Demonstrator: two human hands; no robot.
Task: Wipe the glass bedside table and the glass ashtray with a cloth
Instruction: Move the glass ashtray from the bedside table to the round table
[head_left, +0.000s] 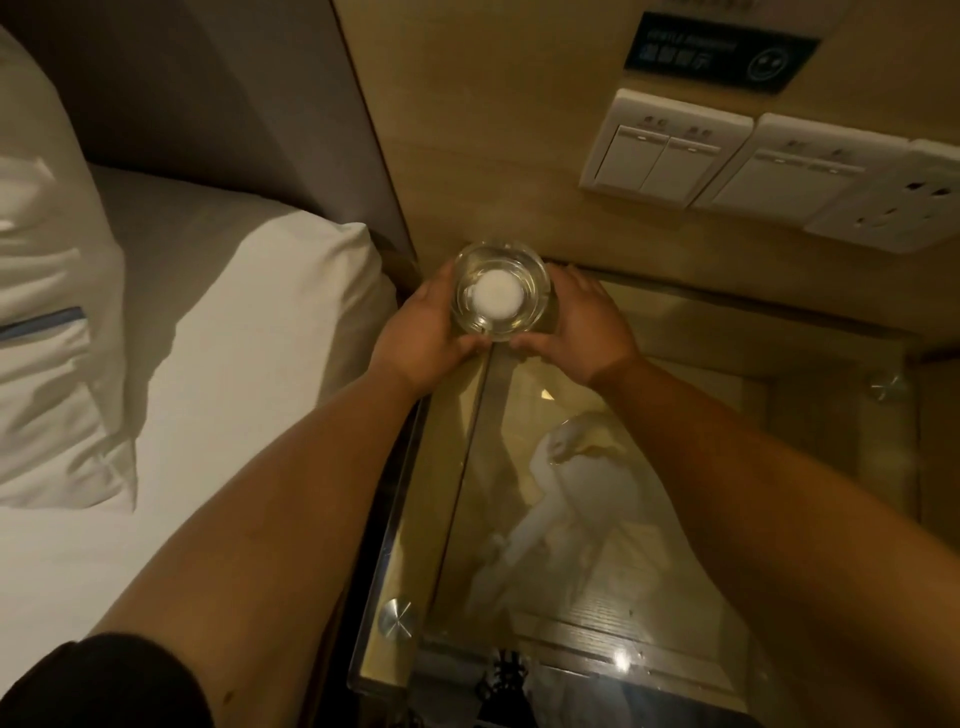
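A round clear glass ashtray (500, 292) with a white disc showing in its middle is held at the far left corner of the glass bedside table (727, 519). My left hand (426, 327) cups its left side and my right hand (582, 322) cups its right side, thumbs meeting below it. Whether the ashtray rests on the glass or is lifted just above it, I cannot tell. No cloth is visible in either hand. The tabletop reflects a pale shape and a ceiling light.
A bed with a white sheet (218, 374) and pillows (47, 332) lies directly left of the table. On the wooden wall behind are light switches (665, 150), a socket (893, 208) and a dark sign (722, 52). Metal studs (396, 617) fix the glass corners.
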